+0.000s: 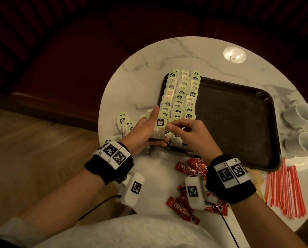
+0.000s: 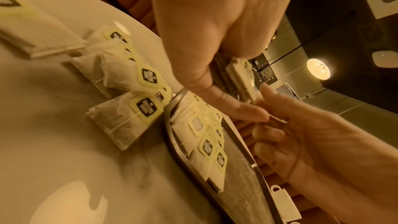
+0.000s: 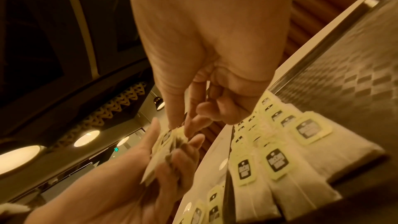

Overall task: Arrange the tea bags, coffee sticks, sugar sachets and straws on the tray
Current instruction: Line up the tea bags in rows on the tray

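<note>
My left hand point(image 1: 144, 130) grips a small stack of tea bags point(image 1: 158, 131) just over the near left corner of the black tray point(image 1: 239, 122). My right hand point(image 1: 189, 133) pinches the top tea bag of that stack at its tag; in the right wrist view its thumb and forefinger close on the tag point(image 3: 172, 134). Three columns of tea bags point(image 1: 182, 97) lie along the tray's left side. Loose tea bags point(image 1: 124, 122) sit on the table left of the tray. Red coffee sticks point(image 1: 190, 168) and red-striped straws point(image 1: 284, 190) lie near the front edge.
Two white cups point(image 1: 300, 113) stand on the round marble table point(image 1: 167, 56) right of the tray. A bright round light spot point(image 1: 234, 54) shows at the back. Most of the tray's right side is bare. Dark seating surrounds the table.
</note>
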`<action>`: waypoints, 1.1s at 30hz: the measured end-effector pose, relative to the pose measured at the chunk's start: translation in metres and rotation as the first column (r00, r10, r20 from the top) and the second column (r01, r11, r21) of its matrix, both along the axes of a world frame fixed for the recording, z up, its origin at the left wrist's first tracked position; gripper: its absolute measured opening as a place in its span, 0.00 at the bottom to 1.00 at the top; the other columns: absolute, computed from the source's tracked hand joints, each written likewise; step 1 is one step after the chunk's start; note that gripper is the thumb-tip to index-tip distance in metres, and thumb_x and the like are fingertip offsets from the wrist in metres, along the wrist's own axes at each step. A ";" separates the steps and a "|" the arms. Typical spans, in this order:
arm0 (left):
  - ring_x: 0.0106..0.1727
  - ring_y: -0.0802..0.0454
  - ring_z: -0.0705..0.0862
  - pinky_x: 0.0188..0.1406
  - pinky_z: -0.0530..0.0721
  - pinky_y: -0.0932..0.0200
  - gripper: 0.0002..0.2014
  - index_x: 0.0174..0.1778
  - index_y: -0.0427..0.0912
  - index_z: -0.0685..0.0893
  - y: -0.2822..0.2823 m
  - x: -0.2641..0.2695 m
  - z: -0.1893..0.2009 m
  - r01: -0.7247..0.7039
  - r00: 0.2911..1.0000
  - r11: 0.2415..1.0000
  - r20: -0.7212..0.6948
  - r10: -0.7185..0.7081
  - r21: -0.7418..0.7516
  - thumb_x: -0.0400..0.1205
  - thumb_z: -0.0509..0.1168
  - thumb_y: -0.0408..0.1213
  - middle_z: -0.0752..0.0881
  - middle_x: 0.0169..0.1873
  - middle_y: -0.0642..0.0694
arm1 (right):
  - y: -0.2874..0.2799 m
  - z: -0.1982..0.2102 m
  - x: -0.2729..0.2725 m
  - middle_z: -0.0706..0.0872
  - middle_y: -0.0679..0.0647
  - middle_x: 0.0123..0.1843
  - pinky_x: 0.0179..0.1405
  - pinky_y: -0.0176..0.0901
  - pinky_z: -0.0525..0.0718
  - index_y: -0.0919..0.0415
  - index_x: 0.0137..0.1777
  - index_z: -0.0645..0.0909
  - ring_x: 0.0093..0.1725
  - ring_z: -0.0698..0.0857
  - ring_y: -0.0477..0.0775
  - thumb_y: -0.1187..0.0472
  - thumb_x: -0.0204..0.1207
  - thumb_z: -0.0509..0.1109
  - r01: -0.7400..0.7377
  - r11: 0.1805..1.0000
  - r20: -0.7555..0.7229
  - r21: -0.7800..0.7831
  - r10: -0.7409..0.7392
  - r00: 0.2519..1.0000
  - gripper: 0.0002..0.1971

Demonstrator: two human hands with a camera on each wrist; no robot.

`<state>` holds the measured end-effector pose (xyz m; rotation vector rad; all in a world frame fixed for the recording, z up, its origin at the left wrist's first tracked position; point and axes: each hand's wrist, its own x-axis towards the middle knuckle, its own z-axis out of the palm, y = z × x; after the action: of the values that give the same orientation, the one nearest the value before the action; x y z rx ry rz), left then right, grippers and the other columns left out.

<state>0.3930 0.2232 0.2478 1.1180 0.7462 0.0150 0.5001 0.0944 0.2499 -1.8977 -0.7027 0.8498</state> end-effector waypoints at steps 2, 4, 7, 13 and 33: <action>0.37 0.48 0.90 0.31 0.89 0.58 0.29 0.58 0.44 0.84 0.000 0.000 0.001 0.001 1.000 1.000 0.002 -0.001 0.018 0.83 0.50 0.63 0.92 0.40 0.45 | 0.004 -0.001 -0.003 0.90 0.50 0.44 0.44 0.35 0.79 0.54 0.48 0.91 0.38 0.81 0.36 0.53 0.78 0.76 -0.012 1.000 -0.025 0.011 0.012 1.000 0.06; 0.40 0.48 0.91 0.31 0.88 0.59 0.27 0.59 0.46 0.83 0.000 0.000 0.001 -0.007 1.000 1.000 0.012 0.006 0.031 0.83 0.51 0.63 0.92 0.43 0.46 | 0.005 -0.002 -0.006 0.90 0.52 0.43 0.44 0.35 0.80 0.57 0.47 0.90 0.39 0.82 0.39 0.55 0.77 0.77 -0.011 1.000 -0.037 0.019 0.011 0.999 0.06; 0.45 0.48 0.92 0.33 0.89 0.58 0.23 0.57 0.49 0.83 -0.002 0.001 0.002 -0.041 0.998 0.999 0.039 0.039 0.031 0.83 0.52 0.61 0.92 0.46 0.47 | 0.005 -0.002 -0.009 0.91 0.53 0.45 0.47 0.34 0.84 0.60 0.49 0.89 0.45 0.88 0.44 0.58 0.76 0.78 0.000 0.999 -0.098 0.033 0.004 0.995 0.07; 0.47 0.51 0.92 0.41 0.91 0.52 0.20 0.57 0.53 0.82 -0.005 0.001 0.003 -0.076 0.992 0.997 0.105 0.072 0.029 0.84 0.51 0.59 0.92 0.44 0.53 | 0.005 0.002 -0.013 0.91 0.50 0.51 0.46 0.37 0.87 0.50 0.57 0.86 0.51 0.89 0.50 0.58 0.77 0.76 0.064 0.989 -0.100 0.136 -0.051 0.994 0.10; 0.44 0.50 0.87 0.39 0.91 0.52 0.14 0.58 0.35 0.84 0.002 0.001 -0.002 -0.097 0.976 0.994 0.202 0.085 0.052 0.76 0.72 0.26 0.89 0.43 0.44 | -0.002 0.025 0.009 0.91 0.52 0.55 0.52 0.37 0.85 0.58 0.59 0.86 0.56 0.88 0.48 0.66 0.80 0.71 0.067 0.914 0.098 0.401 -0.116 0.988 0.10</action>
<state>0.3938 0.2254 0.2461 1.1215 0.6196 0.2261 0.5096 0.0922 0.2746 -1.6065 -0.7861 0.4900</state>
